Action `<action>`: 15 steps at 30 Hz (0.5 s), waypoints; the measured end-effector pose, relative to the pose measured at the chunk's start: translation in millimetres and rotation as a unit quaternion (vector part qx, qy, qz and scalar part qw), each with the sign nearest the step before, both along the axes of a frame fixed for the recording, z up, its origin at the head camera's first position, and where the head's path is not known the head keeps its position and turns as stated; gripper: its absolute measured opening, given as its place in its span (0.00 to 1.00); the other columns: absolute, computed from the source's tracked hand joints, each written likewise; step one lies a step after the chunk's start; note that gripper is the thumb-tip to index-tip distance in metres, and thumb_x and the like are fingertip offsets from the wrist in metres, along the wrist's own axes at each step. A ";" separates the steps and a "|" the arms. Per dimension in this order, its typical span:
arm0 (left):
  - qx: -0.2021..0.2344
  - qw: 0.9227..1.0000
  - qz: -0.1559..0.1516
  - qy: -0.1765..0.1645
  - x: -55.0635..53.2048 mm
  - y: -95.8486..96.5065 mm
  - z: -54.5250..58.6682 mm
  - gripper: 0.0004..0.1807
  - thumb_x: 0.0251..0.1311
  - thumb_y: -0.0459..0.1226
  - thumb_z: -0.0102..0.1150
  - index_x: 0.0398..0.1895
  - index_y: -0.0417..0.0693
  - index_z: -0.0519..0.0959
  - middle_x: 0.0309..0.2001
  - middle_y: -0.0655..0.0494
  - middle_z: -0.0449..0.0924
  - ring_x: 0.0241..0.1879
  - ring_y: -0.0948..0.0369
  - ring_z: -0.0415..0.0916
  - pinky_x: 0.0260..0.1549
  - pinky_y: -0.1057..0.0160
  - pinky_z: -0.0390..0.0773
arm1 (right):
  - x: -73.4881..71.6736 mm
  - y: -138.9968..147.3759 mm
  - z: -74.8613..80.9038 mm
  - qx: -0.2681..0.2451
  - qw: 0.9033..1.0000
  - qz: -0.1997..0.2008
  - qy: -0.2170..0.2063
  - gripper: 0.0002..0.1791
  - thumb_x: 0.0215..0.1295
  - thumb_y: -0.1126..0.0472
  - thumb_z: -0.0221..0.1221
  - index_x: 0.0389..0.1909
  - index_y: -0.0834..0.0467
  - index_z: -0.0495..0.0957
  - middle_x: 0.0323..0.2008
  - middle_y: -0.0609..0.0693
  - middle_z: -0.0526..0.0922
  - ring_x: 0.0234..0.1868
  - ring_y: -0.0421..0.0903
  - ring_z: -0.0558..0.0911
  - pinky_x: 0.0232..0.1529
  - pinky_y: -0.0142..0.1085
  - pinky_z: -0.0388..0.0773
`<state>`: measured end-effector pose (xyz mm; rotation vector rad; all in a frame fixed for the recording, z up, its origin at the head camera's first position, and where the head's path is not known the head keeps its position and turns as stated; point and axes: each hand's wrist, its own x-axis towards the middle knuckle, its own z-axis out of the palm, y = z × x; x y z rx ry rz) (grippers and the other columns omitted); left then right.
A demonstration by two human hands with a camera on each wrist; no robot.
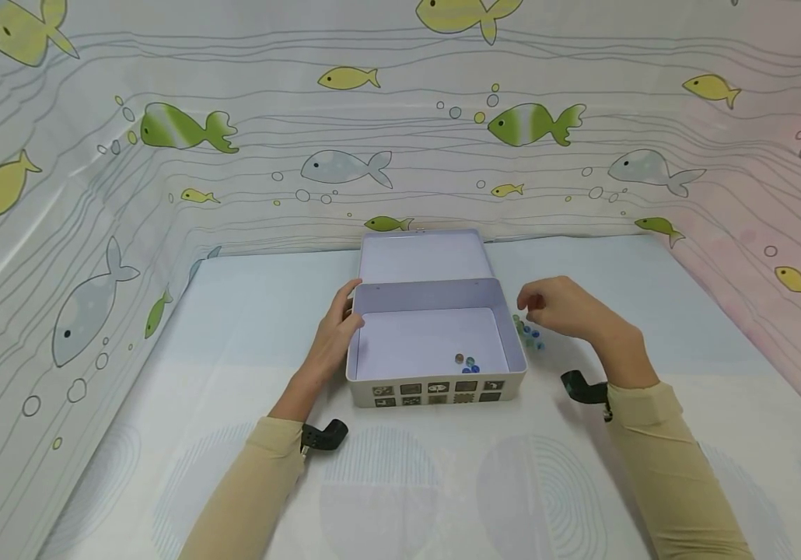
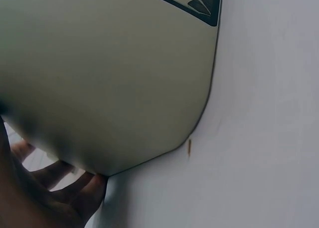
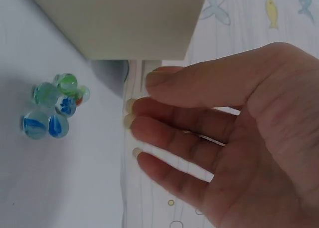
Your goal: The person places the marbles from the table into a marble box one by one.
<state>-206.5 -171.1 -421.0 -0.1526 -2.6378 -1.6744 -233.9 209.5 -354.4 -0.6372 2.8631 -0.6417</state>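
Note:
A white rectangular tin box (image 1: 435, 390) with dark picture squares on its front stands with its lid (image 1: 423, 257) tipped back. My left hand (image 1: 336, 330) grips the box's left wall, thumb over the rim and fingers along the outside. Inside, several glass marbles (image 1: 470, 362) lie near the front right. Just right of the box my right hand (image 1: 560, 307) hovers over a cluster of loose marbles (image 1: 529, 332). In the right wrist view its fingers (image 3: 174, 138) are loosely bent, thumb close to the index finger, nothing visible between them. These marbles (image 3: 58, 124) are clear with blue or green swirls.
A pale tabletop (image 1: 260, 311) with faint circle patterns surrounds the box. Behind and at both sides rises a curtain (image 1: 253, 70) printed with fish and wavy lines. A black wrist camera (image 1: 582, 387) sits on the right wrist, another camera (image 1: 327, 435) on the left.

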 end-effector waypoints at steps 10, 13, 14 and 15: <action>0.001 1.000 -0.006 0.003 0.0 -0.6 -0.1 0.39 0.62 0.40 0.41 0.78 0.72 0.50 0.77 0.52 0.58 0.75 0.49 0.59 0.69 0.38 0.62 | -6.8 11.9 -13.6 0.052 0.997 -0.014 -0.055 0.08 0.59 0.67 0.59 0.40 0.60 0.82 0.34 0.53 0.82 0.34 0.48 0.77 0.35 0.39 0.75; 0.004 1.000 -0.007 -0.002 3.0 0.5 5.4 0.38 0.63 0.40 0.41 0.78 0.70 0.50 0.76 0.51 0.58 0.74 0.48 0.59 0.69 0.37 0.61 | -9.6 14.1 -18.5 0.057 0.996 -0.018 -0.069 0.08 0.59 0.66 0.59 0.39 0.60 0.82 0.36 0.54 0.83 0.35 0.48 0.77 0.36 0.40 0.76; 0.004 1.000 -0.006 -0.002 3.1 0.5 5.3 0.38 0.63 0.40 0.41 0.78 0.70 0.50 0.76 0.50 0.58 0.74 0.48 0.60 0.69 0.37 0.61 | -10.5 14.6 -20.0 0.057 0.996 -0.020 -0.071 0.08 0.59 0.66 0.59 0.39 0.60 0.82 0.37 0.54 0.83 0.36 0.49 0.77 0.36 0.40 0.76; 0.004 1.000 -0.005 -0.003 3.0 0.6 5.4 0.38 0.63 0.40 0.41 0.78 0.70 0.50 0.76 0.51 0.58 0.74 0.48 0.60 0.69 0.38 0.61 | -11.6 15.2 -21.7 0.058 0.996 -0.020 -0.071 0.08 0.59 0.66 0.59 0.39 0.60 0.82 0.37 0.55 0.83 0.36 0.49 0.78 0.37 0.40 0.76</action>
